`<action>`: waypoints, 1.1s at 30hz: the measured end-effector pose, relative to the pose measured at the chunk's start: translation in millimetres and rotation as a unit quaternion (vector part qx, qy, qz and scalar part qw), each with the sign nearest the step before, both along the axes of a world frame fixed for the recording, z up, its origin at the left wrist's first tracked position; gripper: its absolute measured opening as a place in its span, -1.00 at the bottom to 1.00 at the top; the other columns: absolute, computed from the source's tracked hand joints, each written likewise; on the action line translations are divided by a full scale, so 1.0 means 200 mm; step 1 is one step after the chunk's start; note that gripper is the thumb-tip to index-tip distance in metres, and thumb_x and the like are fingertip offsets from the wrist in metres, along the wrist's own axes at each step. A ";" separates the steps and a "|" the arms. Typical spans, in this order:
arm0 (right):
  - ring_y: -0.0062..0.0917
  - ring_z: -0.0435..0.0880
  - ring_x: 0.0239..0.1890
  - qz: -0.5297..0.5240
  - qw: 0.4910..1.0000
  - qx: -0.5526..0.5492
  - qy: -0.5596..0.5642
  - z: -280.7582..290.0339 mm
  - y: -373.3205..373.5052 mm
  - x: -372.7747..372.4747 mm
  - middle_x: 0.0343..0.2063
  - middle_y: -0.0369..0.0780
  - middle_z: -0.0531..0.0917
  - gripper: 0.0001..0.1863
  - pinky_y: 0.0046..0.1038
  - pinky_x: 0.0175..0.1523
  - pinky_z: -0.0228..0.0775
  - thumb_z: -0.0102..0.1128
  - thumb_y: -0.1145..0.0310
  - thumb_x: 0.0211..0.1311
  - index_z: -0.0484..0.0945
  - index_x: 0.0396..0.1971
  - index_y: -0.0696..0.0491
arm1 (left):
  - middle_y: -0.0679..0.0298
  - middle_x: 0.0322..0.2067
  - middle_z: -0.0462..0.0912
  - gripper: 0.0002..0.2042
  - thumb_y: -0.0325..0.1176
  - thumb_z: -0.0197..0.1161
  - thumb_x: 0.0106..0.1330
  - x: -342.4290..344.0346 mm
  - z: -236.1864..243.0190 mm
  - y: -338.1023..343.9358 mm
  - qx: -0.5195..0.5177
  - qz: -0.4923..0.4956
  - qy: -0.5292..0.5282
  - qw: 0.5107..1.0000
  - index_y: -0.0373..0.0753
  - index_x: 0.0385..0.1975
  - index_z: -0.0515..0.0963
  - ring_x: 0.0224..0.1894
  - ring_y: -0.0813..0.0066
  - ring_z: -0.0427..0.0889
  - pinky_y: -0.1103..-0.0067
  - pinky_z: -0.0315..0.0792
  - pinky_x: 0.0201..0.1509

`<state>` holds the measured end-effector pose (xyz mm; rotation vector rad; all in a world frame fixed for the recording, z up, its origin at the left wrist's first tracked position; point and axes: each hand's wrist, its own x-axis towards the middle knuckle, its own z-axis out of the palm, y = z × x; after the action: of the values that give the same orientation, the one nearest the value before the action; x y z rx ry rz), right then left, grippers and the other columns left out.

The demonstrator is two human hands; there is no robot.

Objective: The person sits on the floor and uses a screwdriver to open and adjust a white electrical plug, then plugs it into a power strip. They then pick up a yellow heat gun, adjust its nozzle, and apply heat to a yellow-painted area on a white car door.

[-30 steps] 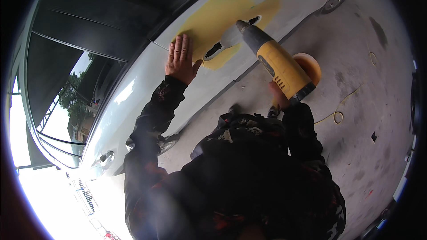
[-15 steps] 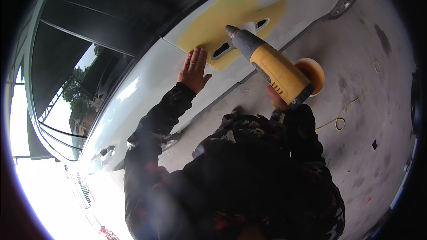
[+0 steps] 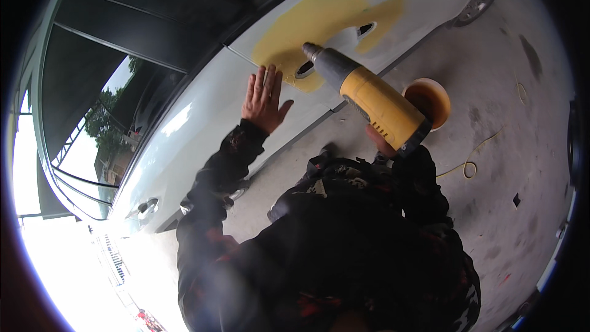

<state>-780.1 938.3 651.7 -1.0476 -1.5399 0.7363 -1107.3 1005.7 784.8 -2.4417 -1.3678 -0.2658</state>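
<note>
My right hand (image 3: 382,141) grips a yellow and dark grey heat gun (image 3: 375,95), largely hidden beneath its body. The metal nozzle points up and left at a yellow filler patch (image 3: 307,21) on the white car door panel (image 3: 215,95). Two dark handle openings break that patch; the nearer handle opening (image 3: 305,69) lies just below the nozzle, the other handle opening (image 3: 366,29) farther right. My left hand (image 3: 265,101) is open, fingers stretched toward the patch's lower left edge. Whether its palm touches the panel, I cannot tell.
A bucket with brownish liquid (image 3: 428,103) stands on the grey floor (image 3: 491,166) right of the heat gun. A thin yellow cord (image 3: 469,169) loops over the floor. Dark car windows (image 3: 132,31) run along the upper left, and another door handle (image 3: 146,210) is at lower left.
The heat gun's nozzle has shifted slightly left and down, nearer the patch's left part. My left hand has drawn back a little toward me, its fingers more spread.
</note>
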 end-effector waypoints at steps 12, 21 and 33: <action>-0.49 0.50 -0.20 -0.141 0.956 -0.160 0.200 0.21 0.06 0.10 -0.26 -0.24 0.51 -0.56 -0.45 -0.09 0.37 0.22 0.31 0.04 0.41 -0.05 0.11 | 0.06 0.33 0.09 -0.17 0.12 0.24 0.10 0.45 0.18 0.63 0.024 -0.124 0.150 0.981 -0.31 0.27 0.16 0.41 0.19 -0.02 0.31 -0.12 0.45; -0.49 0.48 -0.20 -0.149 0.941 -0.235 0.192 -0.01 0.14 0.18 -0.29 -0.26 0.51 -0.63 -0.44 -0.10 0.37 0.20 0.40 -0.07 0.46 -0.18 0.11 | 0.15 0.36 0.03 -0.18 0.13 0.20 0.13 0.44 0.14 0.63 -0.013 -0.097 0.211 0.973 -0.25 0.31 0.12 0.43 0.27 -0.09 0.35 -0.22 0.46; -0.64 0.29 -0.63 -0.117 0.907 -0.245 0.321 0.23 0.24 0.21 -0.69 -0.37 0.34 -0.87 -0.52 -0.49 0.12 0.07 0.42 -0.12 0.30 -0.67 0.03 | 0.13 0.33 0.08 -0.16 0.11 0.25 0.07 0.54 0.11 0.69 -0.026 -0.160 0.252 0.954 -0.32 0.27 0.16 0.41 0.26 -0.05 0.34 -0.17 0.46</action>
<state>-737.5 986.0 697.6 -1.1660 -0.6589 1.1885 -999.8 1143.3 806.3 -2.5225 -0.7709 0.3093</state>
